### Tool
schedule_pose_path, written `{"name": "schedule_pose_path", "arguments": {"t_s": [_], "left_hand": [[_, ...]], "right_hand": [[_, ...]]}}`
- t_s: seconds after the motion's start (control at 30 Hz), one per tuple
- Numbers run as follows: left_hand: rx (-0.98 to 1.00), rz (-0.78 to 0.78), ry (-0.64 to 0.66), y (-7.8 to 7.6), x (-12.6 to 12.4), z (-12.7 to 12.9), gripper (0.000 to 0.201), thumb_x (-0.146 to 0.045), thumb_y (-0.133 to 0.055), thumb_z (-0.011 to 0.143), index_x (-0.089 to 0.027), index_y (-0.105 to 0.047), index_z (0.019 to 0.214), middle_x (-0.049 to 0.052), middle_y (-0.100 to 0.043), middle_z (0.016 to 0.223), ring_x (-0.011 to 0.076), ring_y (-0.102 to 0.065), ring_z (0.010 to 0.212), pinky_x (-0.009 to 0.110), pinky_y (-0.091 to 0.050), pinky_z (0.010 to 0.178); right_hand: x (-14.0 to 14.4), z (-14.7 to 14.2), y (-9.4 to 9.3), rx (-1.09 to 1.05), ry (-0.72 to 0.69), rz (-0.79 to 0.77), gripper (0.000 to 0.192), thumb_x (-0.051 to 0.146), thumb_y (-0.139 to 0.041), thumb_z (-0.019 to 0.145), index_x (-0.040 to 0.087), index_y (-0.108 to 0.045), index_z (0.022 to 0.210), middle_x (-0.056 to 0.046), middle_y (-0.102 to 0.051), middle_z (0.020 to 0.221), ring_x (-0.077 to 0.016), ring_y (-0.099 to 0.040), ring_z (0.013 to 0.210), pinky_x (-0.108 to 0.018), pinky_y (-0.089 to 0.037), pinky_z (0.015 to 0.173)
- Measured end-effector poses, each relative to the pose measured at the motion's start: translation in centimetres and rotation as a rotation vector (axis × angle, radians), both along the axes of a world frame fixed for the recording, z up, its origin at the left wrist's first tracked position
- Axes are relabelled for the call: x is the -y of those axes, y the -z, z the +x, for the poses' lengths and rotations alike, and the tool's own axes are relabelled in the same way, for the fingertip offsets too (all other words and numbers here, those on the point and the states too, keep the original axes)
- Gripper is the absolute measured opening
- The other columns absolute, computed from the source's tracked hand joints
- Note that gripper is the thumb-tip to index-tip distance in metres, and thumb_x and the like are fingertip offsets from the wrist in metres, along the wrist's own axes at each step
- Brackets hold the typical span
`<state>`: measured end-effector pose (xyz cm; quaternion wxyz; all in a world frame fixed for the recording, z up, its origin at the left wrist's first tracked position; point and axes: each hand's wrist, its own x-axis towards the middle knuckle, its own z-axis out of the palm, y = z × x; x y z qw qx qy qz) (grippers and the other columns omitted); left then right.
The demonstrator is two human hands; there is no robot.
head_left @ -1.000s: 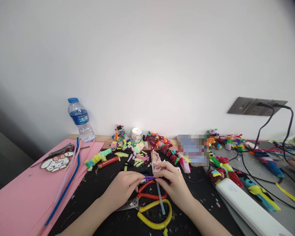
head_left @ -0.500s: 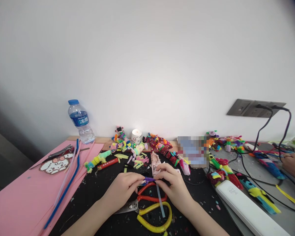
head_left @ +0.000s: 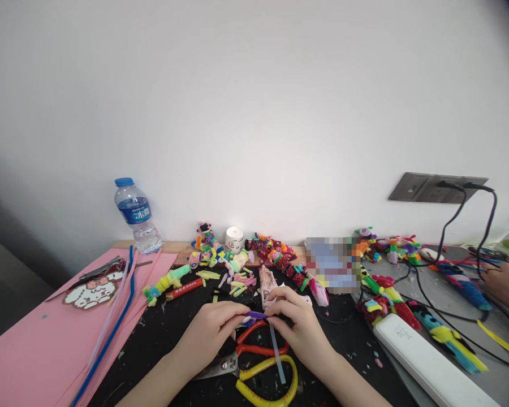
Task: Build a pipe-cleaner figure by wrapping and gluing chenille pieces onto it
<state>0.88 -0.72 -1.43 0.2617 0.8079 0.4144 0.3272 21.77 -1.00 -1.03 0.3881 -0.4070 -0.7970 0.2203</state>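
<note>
My left hand [head_left: 214,334] and my right hand [head_left: 296,327] meet over the black mat [head_left: 161,333], fingertips pinched. Between them is a small purple fuzzy pipe-cleaner piece [head_left: 255,315], gripped from both sides. My fingers hide its ends. Right below lie scissors [head_left: 261,349] with one red and one yellow handle, their blades partly under my left forearm. A translucent glue stick [head_left: 277,355] slants down beside my right hand across the handles. Just behind the right hand is a stained pale-pink tool [head_left: 268,278] that looks like a hot glue gun, partly covered.
Pipe-cleaner figures [head_left: 288,265] and short cut pieces [head_left: 241,281] line the back. A water bottle [head_left: 136,217] and long pipe cleaners [head_left: 110,333] are left. At right are a white device [head_left: 432,362], black cables [head_left: 432,302] and another person's hand [head_left: 503,285].
The view has shifted slightly. Both hands stay together, and a bit more of the purple pipe-cleaner piece shows between my fingers.
</note>
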Motion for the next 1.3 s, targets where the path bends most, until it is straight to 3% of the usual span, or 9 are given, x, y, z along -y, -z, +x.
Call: {"name": "schedule_pose_path", "arguments": {"t_s": [0.63,0.83,1.1,1.3], "left_hand": [[0.011,0.004,-0.006,0.02,-0.14,-0.13,0.018,-0.018,-0.047,0.087,-0.02,-0.065,0.09,-0.001,-0.067,0.076,0.0113,-0.061,0.06,0.02,-0.048,0.063],[0.027,0.028,-0.037,-0.2,-0.36,-0.4,0.019,-0.018,-0.052,0.084,-0.022,-0.064,0.098,0.001,-0.069,0.095,0.016,-0.064,0.08,0.024,-0.05,0.076],[0.037,-0.025,0.007,-0.04,-0.22,-0.14,0.021,-0.016,-0.047,0.086,-0.019,-0.067,0.089,-0.001,-0.068,0.073,0.0102,-0.06,0.055,0.019,-0.048,0.061],[0.063,-0.046,0.011,0.1,-0.28,-0.14,0.022,-0.015,-0.046,0.086,-0.017,-0.068,0.086,0.0,-0.066,0.068,0.0094,-0.059,0.051,0.018,-0.045,0.057]], "right_hand": [[-0.06,0.02,-0.23,0.01,0.016,0.025,0.015,0.008,-0.057,0.076,0.021,-0.063,0.076,-0.004,-0.057,0.093,-0.0172,-0.057,0.088,-0.028,-0.046,0.078],[-0.01,0.07,-0.19,0.014,0.009,0.019,0.016,0.007,-0.056,0.076,0.021,-0.063,0.077,-0.004,-0.057,0.093,-0.0171,-0.056,0.088,-0.029,-0.046,0.078],[0.0,0.06,-0.06,0.021,-0.003,0.012,0.015,0.009,-0.056,0.078,0.021,-0.063,0.079,-0.004,-0.056,0.095,-0.0173,-0.055,0.091,-0.029,-0.045,0.081],[-0.01,0.03,-0.04,0.015,-0.002,0.012,0.014,0.01,-0.056,0.078,0.021,-0.064,0.079,-0.005,-0.056,0.095,-0.0176,-0.056,0.09,-0.029,-0.046,0.081]]}}
